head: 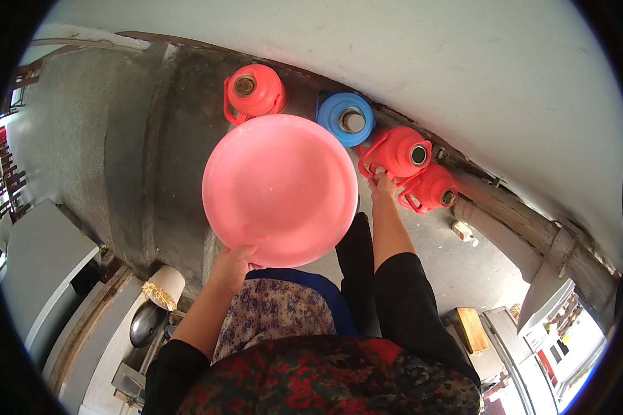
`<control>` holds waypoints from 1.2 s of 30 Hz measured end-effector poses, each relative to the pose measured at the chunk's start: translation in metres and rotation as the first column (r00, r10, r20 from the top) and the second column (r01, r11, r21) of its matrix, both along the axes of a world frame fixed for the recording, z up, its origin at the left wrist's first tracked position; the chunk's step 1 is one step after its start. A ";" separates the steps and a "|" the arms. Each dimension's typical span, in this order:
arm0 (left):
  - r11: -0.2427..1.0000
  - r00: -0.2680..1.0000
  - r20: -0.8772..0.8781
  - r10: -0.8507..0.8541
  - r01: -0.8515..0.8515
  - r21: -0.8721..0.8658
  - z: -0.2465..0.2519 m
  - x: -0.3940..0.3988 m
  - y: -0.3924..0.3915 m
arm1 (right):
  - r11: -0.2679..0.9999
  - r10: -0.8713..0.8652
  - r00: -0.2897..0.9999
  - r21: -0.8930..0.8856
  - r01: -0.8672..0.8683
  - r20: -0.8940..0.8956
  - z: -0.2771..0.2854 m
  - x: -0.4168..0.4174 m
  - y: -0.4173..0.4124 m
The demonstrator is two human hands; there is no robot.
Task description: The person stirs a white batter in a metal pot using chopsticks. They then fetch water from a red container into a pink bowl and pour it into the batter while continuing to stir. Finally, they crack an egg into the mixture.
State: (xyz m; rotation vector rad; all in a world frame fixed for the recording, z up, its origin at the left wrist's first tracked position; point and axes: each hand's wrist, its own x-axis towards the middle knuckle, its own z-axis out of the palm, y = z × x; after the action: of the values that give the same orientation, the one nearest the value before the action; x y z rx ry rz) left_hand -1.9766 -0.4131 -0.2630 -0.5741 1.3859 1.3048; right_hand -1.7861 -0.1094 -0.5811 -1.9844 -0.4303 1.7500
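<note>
My left hand [234,267] grips the near rim of a pink plastic basin [285,192], which hides part of the floor and my lower body. My right hand [382,185] is on the handle of a red thermos flask [394,150] whose round mouth shows dark. Against that flask's right side is another red thermos flask [433,188] with a cork in its mouth. To its left stands a blue thermos flask [344,120] with a pale stopper. Beyond the basin's far rim is a further red thermos flask [254,89], its mouth corked.
A white wall [446,62] rises behind the flasks, with a pipe [524,233] along its foot at right. A small bottle [464,233] lies on the concrete floor. At lower left are a wok [146,326], a pale bucket [167,284] and counters; at lower right, a wooden block [472,330].
</note>
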 end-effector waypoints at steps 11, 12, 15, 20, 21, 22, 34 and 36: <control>0.998 0.999 0.014 -0.049 0.048 0.048 0.003 -0.004 0.031 | 0.978 0.189 0.960 -0.046 -0.202 -0.208 -0.050 0.032 -0.021; 0.997 0.998 0.026 -0.058 0.056 0.056 0.008 -0.008 0.039 | 0.941 0.315 0.937 -0.082 -0.330 -0.150 -0.077 0.062 -0.024; 0.998 0.999 -0.007 -0.044 0.044 0.036 0.019 -0.005 0.047 | 0.642 0.717 0.680 0.238 -0.729 0.151 -0.007 0.048 -0.018; 1.000 0.998 -0.062 -0.015 0.015 -0.006 0.041 0.003 0.032 | 0.133 0.649 0.410 0.436 -0.890 0.640 0.205 -0.077 0.010; 1.000 0.998 -0.059 -0.013 0.012 -0.024 0.045 0.003 0.027 | 0.039 0.615 0.374 0.448 -0.893 0.694 0.201 -0.091 0.016; 0.999 0.998 -0.054 -0.013 0.011 -0.046 0.049 0.002 0.022 | -0.015 0.536 0.299 0.363 -0.932 0.789 0.198 -0.108 0.019; 0.995 0.991 -0.132 -0.016 0.004 -0.095 0.071 0.007 0.007 | 0.093 0.424 0.537 0.555 -0.827 0.729 0.167 -0.105 0.040; 0.998 0.992 -0.124 0.003 -0.011 -0.066 0.074 0.012 0.010 | 0.037 0.291 0.424 0.433 -0.901 0.858 0.181 -0.072 0.051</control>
State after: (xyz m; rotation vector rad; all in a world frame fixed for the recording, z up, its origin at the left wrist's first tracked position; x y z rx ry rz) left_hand -1.9645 -0.4027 -0.1886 -0.5510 1.5350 1.3220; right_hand -1.8585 -0.0582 -0.4004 -1.3106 -2.3217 0.6480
